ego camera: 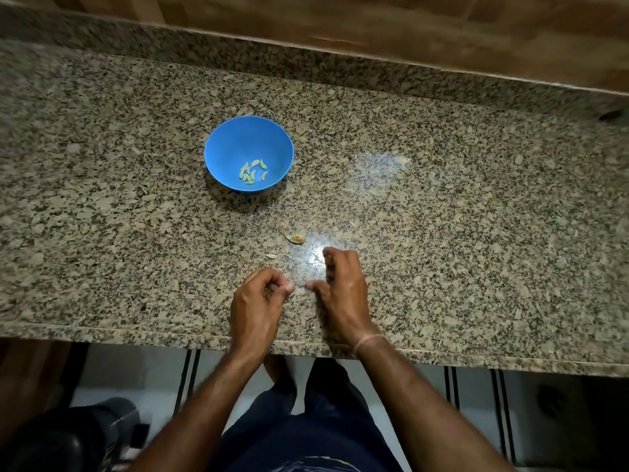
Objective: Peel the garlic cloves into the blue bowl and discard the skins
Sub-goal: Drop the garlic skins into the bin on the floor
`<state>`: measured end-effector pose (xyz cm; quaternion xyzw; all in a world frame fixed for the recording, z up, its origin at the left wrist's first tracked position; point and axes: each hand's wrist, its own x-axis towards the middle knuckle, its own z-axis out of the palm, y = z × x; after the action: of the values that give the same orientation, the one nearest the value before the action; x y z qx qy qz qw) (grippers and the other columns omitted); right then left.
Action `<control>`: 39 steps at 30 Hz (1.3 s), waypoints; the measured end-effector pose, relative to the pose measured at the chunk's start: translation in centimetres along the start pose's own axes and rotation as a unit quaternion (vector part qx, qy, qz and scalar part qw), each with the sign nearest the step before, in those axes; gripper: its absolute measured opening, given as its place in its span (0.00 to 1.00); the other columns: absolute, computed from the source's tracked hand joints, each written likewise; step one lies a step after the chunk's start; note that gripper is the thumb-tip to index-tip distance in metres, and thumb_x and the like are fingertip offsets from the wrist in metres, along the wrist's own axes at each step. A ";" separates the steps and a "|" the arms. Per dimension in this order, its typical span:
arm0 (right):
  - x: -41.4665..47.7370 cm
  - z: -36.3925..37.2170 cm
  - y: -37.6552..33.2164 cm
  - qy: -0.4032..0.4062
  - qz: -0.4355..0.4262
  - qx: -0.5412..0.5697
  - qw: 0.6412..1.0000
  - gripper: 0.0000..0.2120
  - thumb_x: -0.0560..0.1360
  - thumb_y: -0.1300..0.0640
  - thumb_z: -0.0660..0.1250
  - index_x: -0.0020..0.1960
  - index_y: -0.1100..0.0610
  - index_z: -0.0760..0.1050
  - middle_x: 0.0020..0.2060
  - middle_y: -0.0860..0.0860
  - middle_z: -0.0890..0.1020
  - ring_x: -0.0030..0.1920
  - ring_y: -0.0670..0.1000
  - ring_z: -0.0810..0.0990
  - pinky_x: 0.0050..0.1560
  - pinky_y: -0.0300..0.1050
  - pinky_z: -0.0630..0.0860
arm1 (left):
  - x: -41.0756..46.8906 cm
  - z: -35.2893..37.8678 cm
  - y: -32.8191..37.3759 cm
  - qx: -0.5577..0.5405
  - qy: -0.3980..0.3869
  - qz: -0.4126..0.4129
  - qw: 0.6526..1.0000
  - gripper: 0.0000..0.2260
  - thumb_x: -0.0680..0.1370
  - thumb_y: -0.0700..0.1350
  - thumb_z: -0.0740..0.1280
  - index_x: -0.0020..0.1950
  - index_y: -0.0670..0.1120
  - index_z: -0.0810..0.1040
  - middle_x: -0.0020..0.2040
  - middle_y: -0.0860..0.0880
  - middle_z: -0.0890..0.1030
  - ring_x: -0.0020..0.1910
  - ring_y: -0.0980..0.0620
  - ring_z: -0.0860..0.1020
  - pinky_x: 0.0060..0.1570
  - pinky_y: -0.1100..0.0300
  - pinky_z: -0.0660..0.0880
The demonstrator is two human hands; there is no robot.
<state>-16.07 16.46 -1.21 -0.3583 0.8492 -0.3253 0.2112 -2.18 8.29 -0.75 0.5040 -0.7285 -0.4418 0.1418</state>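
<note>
The blue bowl [218,148] stands on the granite counter, left of centre, with several peeled garlic cloves [252,172] at its bottom. A curled piece of garlic skin [294,236] lies on the counter between the bowl and my hands, and a small pale scrap [271,256] lies just nearer. My left hand [257,301] hovers near the front edge, with its fingers curled against the thumb and pinching a small bit of skin that is mostly hidden. My right hand [343,291] is beside it, fingertips down on the counter, thumb spread apart, nothing visible in it.
The speckled granite counter [459,216] runs wide to both sides, with a raised granite ledge and wood wall behind. Its front edge passes under my wrists. Below are tiled floor, my legs and a dark object [68,437] at lower left.
</note>
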 end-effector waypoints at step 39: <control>-5.6 8.7 -11.5 -0.410 0.179 0.379 0.810 0.16 0.79 0.70 0.64 0.36 0.57 0.75 0.33 0.56 0.72 0.36 0.53 0.71 0.48 0.52 0.71 | -10.6 -8.0 -5.8 -0.148 0.315 -0.178 0.920 0.07 0.78 0.46 0.75 0.42 0.52 0.79 0.38 0.56 0.83 0.38 0.63 0.80 0.35 0.72 0.70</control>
<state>-1.85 11.04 1.49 -0.1917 0.5425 -0.4010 0.7129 11.37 12.80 1.81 0.7116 -0.4709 -0.3808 0.3562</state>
